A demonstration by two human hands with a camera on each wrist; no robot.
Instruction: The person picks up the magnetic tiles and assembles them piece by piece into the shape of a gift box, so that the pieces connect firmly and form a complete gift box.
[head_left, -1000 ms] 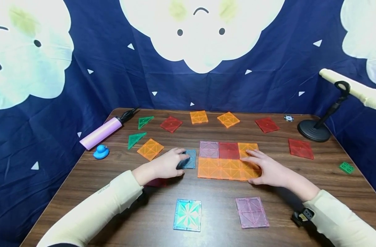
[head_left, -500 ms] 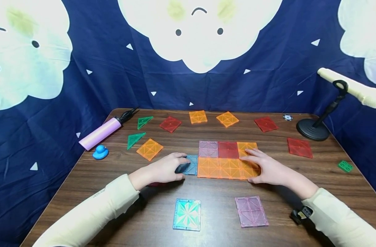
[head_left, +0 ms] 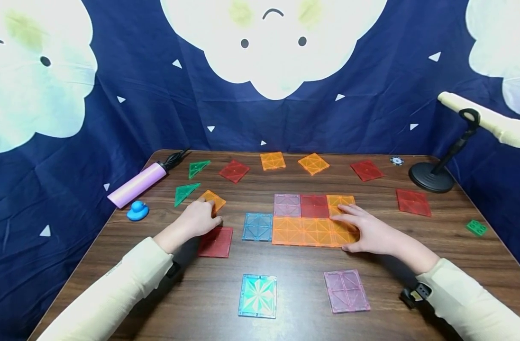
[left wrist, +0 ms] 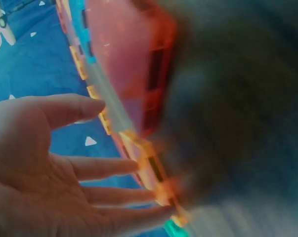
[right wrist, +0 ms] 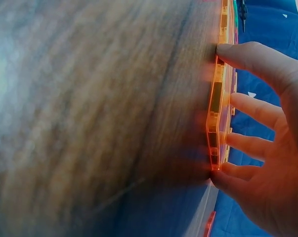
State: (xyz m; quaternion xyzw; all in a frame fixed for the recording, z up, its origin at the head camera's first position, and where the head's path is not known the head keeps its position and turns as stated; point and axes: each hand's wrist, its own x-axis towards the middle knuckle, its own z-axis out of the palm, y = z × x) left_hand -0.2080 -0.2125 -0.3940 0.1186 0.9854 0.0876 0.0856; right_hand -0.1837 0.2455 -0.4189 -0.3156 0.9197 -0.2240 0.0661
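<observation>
Nearest you on the brown wood-grain table (head_left: 294, 265) lie two loose tiles: an iridescent tile (head_left: 258, 295) toward the left and a pink tile (head_left: 346, 291) toward the right, both flat and well apart from your hands.

Beyond them, your right hand (head_left: 366, 229) lies flat on the right end of the orange row (head_left: 304, 231), fingers straight and spread, thumb at its near edge; the right wrist view shows the fingertips (right wrist: 228, 173) pressing the tile's face. That row joins a back row of pink, red and orange tiles into one flat block in the middle of the table. A blue tile (head_left: 257, 226) lies at the block's left end, just beside the orange row.

Your left hand (head_left: 196, 219) rests farther left, fingers relaxed and straight, their tips on an orange tile (head_left: 214, 200); a red tile (head_left: 216, 241) lies just near of that hand. The left wrist view is blurred but shows the fingers (left wrist: 84, 168) open.

Left of that sit a blue duck (head_left: 138, 210), two green triangles and a lilac pump (head_left: 136, 184). Along the far edge lie more red and orange tiles, with a black stand (head_left: 432, 179) at the far right and a green block (head_left: 475, 227) by the right edge. Behind the table hangs a navy cloth (head_left: 370, 113) printed with white clouds with faces.
</observation>
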